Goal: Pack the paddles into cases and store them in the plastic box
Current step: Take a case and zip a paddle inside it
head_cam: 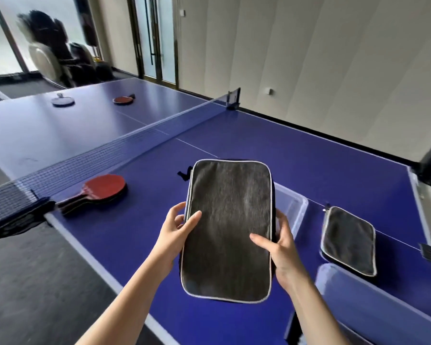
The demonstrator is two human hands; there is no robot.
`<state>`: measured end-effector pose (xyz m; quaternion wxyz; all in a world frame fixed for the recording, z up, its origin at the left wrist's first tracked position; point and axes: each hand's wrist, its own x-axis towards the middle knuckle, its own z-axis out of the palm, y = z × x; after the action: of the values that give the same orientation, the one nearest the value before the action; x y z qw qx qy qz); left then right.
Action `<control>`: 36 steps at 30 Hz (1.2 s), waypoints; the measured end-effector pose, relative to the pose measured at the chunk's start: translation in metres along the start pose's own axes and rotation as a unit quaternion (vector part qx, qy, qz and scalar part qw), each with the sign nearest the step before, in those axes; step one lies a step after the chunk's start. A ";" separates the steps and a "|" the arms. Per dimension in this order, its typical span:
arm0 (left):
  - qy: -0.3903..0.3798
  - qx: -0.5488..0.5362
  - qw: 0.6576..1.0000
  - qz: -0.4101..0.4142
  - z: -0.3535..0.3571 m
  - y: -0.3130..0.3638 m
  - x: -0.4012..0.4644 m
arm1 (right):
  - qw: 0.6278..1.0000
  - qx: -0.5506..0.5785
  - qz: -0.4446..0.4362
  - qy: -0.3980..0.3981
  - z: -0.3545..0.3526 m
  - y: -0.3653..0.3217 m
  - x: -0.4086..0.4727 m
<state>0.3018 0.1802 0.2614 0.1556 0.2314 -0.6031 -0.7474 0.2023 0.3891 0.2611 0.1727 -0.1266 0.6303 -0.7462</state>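
Observation:
I hold a dark grey paddle case with pale piping flat above the blue table, one hand on each long side. My left hand grips its left edge, thumb on top. My right hand grips its right edge, thumb on top. Behind the case, partly hidden, a clear plastic box stands on the table. A second grey case lies to the right. Red paddles lie stacked by the net at left. Across the net lie a red paddle and a dark paddle.
The net crosses the blue table from the left clamp to the far post. A translucent lid lies at the near right. A massage chair stands by the far windows. Grey floor lies to the left.

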 end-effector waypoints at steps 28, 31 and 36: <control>0.034 0.349 0.897 0.271 -0.232 0.045 0.129 | 0.853 -0.455 -0.236 -0.094 0.297 -0.041 0.132; 0.004 0.404 0.860 0.310 -0.231 0.055 0.154 | 0.847 -0.475 -0.195 -0.137 0.290 -0.040 0.161; -0.034 0.439 0.836 0.328 -0.224 0.064 0.186 | 0.842 -0.483 -0.194 -0.143 0.284 -0.038 0.191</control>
<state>0.2607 -0.1148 0.2568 0.2530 0.0384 -0.9132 -0.3171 0.1404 0.0604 0.3420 0.0300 -0.4188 0.8418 -0.3391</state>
